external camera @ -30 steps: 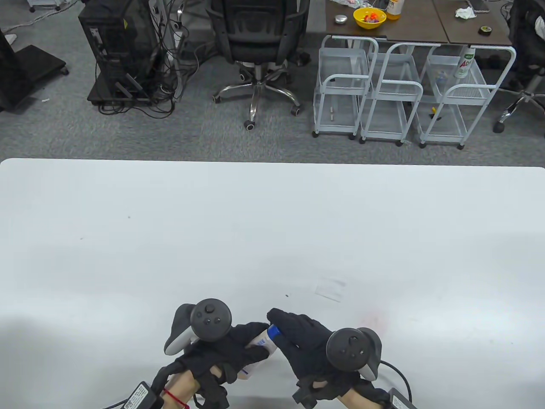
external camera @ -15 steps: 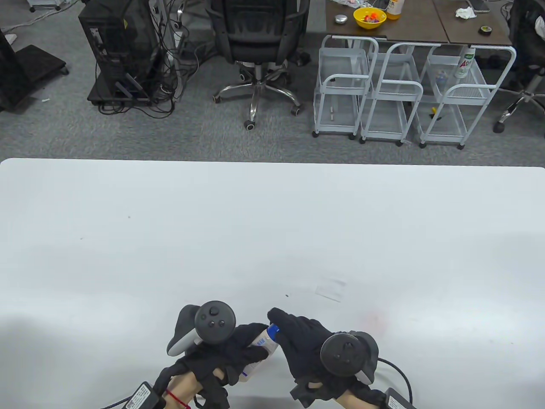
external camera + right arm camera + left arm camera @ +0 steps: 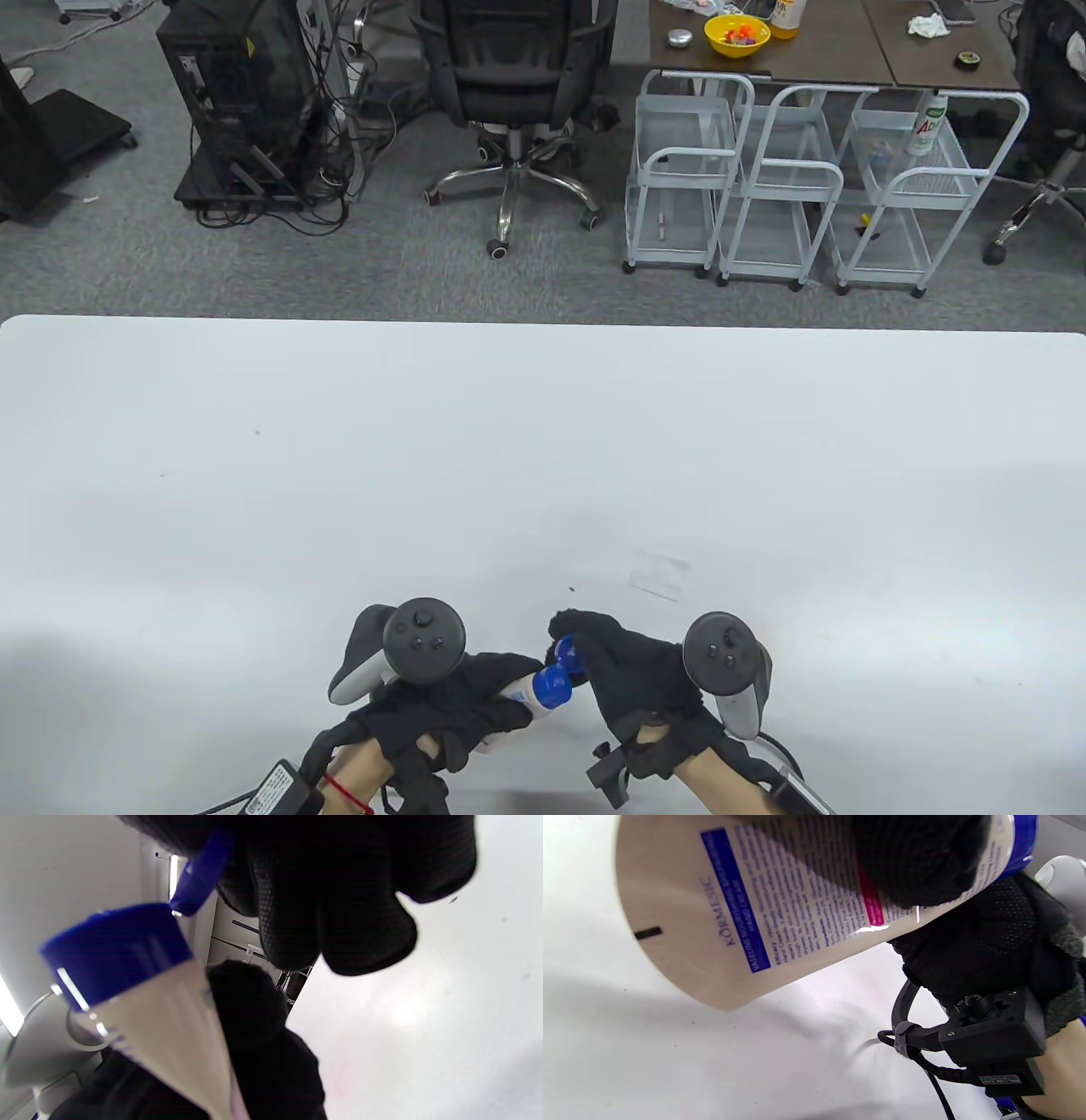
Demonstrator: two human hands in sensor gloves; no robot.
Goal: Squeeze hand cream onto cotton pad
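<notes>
My left hand (image 3: 475, 698) grips a cream-coloured hand cream tube (image 3: 519, 693) near the table's front edge, its blue cap (image 3: 552, 686) pointing right. The tube's printed body fills the left wrist view (image 3: 746, 908) under my fingers (image 3: 916, 857). My right hand (image 3: 594, 658) pinches the cap's flip lid (image 3: 568, 652), which stands swung open above the cap. The right wrist view shows the cap (image 3: 118, 946) and the raised lid (image 3: 199, 878) between my fingers (image 3: 339, 921). A white cotton pad (image 3: 660, 576) lies flat on the table, beyond and to the right of my right hand.
The white table (image 3: 543, 441) spreads wide beyond the hands. Past its far edge stand an office chair (image 3: 513, 93), a computer tower (image 3: 233, 102) and white wire carts (image 3: 789, 187). Glove cables trail off the front edge.
My right hand has rotated and drawn slightly right, swinging the blue lid open off the cap. The tube's blue cap now shows plainly. My left hand has stayed in place.
</notes>
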